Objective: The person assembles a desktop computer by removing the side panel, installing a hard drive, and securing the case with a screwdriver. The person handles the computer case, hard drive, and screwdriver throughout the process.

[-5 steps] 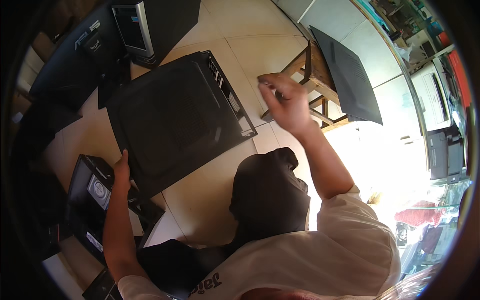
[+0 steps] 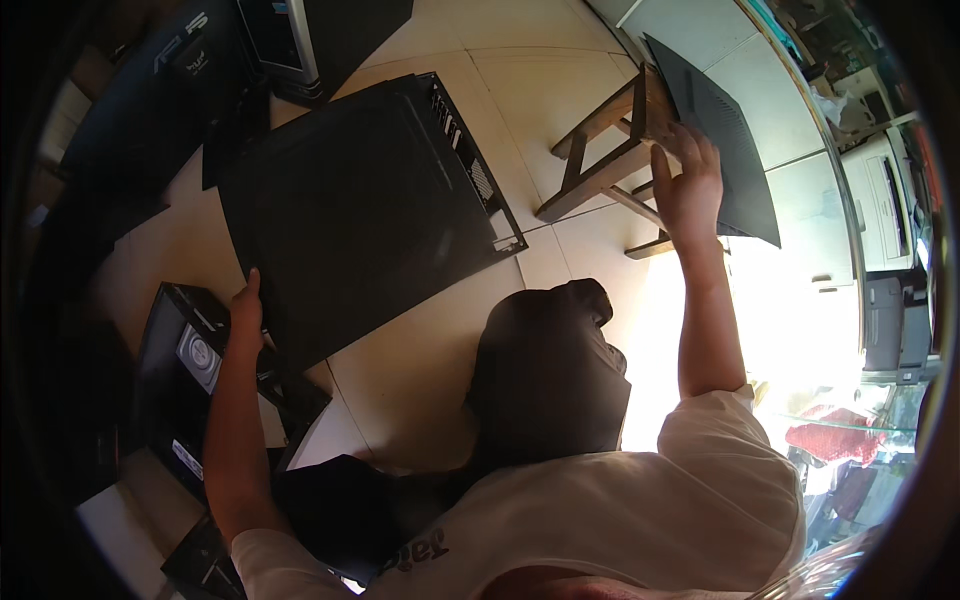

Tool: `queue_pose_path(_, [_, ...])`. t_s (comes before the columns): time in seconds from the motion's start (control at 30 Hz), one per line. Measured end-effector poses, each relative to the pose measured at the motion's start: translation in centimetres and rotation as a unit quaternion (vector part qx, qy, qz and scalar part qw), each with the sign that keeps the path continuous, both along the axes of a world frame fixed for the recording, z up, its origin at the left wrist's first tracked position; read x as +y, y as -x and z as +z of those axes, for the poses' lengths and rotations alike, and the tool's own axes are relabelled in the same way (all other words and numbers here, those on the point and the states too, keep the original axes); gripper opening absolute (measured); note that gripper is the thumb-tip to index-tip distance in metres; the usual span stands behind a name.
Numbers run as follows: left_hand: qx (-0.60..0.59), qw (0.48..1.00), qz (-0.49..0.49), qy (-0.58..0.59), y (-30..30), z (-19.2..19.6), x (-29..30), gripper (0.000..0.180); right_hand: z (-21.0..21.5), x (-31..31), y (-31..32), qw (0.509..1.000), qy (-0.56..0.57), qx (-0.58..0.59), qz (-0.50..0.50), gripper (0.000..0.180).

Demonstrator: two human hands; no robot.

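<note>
A black computer case [image 2: 350, 215] lies on the floor before me, its broad panel upward and its slotted rear edge to the right. My left hand [image 2: 247, 312] grips the case's near left edge, thumb on top and the other fingers hidden beneath. My right hand [image 2: 690, 195] is raised at the right, empty, with its fingers apart and curled a little. It appears in front of a wooden stool [image 2: 600, 185] and the dark side panel [image 2: 735, 150] leaning against it; whether it touches either I cannot tell.
Another opened black case [image 2: 170, 350] stands beside my left forearm. At the far left are a dark monitor [image 2: 130, 110] and a silver-fronted computer tower [image 2: 300, 45]. White cabinets [image 2: 800, 205] line the right side, with a white printer [image 2: 880, 200] beyond them.
My right hand has moved rightward, from above the floor left of the stool to the stool and leaning panel. My left hand keeps its grip on the case edge. The view has shifted slightly.
</note>
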State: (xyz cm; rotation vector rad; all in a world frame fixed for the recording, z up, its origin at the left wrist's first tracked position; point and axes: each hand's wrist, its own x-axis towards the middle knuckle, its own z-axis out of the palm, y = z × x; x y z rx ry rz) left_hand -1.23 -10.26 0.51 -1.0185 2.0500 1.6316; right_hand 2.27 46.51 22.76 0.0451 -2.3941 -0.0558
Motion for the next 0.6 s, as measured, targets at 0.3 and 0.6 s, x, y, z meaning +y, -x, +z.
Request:
queue_pose_path(0.3, [0.04, 0.995, -0.034, -0.082, 0.6, -0.6, 0.4, 0.082, -0.8, 8.0, -2.5, 0.963, -0.067, -0.188, -0.182, 0.033])
queue_pose_path(0.6, [0.131, 0.925, -0.091, 0.345, 1.1, -1.4, 0.6, 0.053, -5.0, -6.7, 6.2, 0.947, 0.15, -0.25, 0.135, 0.034])
